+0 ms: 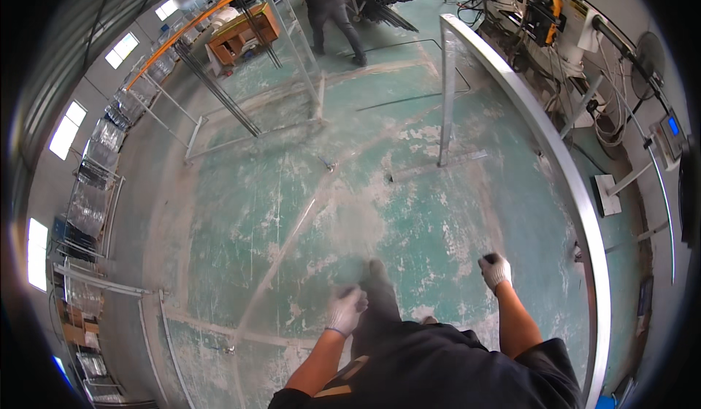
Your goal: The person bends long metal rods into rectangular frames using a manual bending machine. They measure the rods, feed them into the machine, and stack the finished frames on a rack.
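Note:
My left hand, in a white glove with a dark band at the wrist, hangs in front of my body. Its fingers are curled in, slightly blurred, and nothing shows in them. Out to the right is my right hand, also white-gloved and closed. Something dark shows at its fingers; whether this is a held thing or part of the glove I cannot tell. Neither hand touches the long metal frame standing on my right. Below, one of my legs is stretched forward over the worn green floor.
Ahead left stands an orange-topped metal rack with dark rods leaning on it, near a brown cabinet. A person walks at the far end, beside piled dark bars. Machinery and cables line the right; wrapped goods line the left.

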{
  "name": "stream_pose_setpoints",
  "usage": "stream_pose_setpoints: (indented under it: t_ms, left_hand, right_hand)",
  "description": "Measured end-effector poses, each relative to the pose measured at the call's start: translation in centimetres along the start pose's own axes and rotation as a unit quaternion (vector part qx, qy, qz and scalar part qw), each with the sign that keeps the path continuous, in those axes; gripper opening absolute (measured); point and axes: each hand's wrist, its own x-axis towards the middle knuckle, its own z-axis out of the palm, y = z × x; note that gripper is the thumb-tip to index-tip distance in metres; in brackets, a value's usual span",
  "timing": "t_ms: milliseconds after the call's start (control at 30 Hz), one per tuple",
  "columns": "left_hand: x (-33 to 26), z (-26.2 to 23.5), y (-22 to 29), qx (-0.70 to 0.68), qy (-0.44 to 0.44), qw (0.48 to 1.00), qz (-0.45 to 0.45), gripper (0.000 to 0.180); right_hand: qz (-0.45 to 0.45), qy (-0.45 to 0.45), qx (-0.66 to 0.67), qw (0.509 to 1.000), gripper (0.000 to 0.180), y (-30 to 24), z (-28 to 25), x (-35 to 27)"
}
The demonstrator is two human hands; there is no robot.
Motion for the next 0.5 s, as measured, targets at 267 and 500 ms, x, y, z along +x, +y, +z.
stream_pose_setpoints:
  t_ms: [267, 500]
  left_hand:
    - [22.1, -0.3, 11.8, 0.050, -0.065, 0.996, -0.040, 0.024]
    - [40.2, 2.8, 31.5, 0.091, -0.047, 0.992, 0.074, 0.027]
  right_hand:
    - [0.060, -0.042, -0.042, 0.996, 0.036, -20.9, 6.7, 12.8]
    - [0.195, -0.178, -0.134, 0.955, 0.042, -23.5, 14.2, 22.2]
